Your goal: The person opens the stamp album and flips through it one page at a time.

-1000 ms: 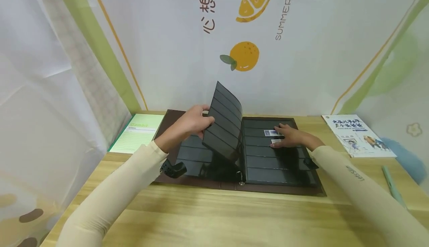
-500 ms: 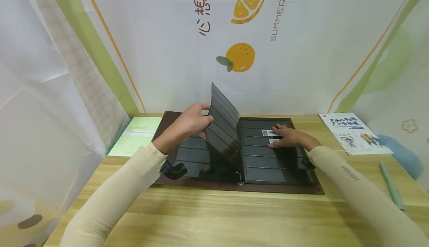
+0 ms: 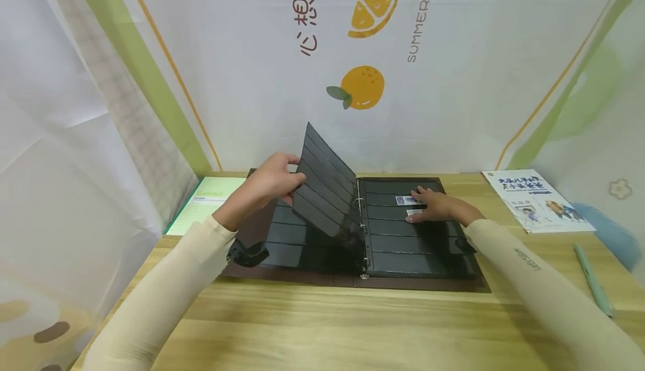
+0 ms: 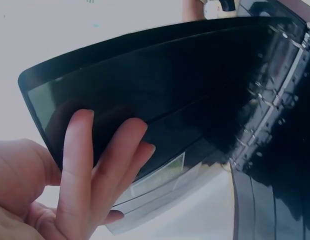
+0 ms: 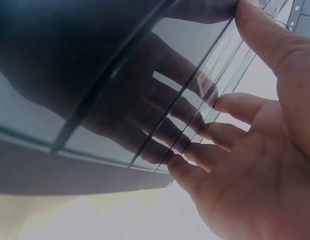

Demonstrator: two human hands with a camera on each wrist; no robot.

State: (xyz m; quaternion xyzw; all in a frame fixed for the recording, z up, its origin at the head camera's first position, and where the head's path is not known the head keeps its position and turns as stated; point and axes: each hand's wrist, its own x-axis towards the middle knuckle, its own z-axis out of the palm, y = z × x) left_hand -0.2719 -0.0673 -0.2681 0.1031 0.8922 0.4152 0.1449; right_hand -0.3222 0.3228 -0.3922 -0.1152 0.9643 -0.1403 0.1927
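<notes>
An open brown ring binder (image 3: 252,273) lies on the wooden table, filled with black strip-pocket pages. My left hand (image 3: 269,183) grips the outer edge of one black page (image 3: 327,189) and holds it lifted and tilted to the left; in the left wrist view its fingers (image 4: 102,165) lie along the underside of that page (image 4: 185,90). My right hand (image 3: 435,206) rests flat on the right-hand page (image 3: 403,248), fingers straight, beside a small stamp (image 3: 403,200) in a strip. In the right wrist view the fingertips (image 5: 195,150) press on the glossy pocket strips.
A green-edged notebook (image 3: 201,211) lies left of the binder and a white booklet (image 3: 536,200) at the right rear. A pale green pen (image 3: 594,281) lies near the right edge of the table. A printed backdrop stands close behind the binder.
My left hand has swung the lifted page further to the left, exposing the binder rings. The right hand has stayed on the right-hand page.
</notes>
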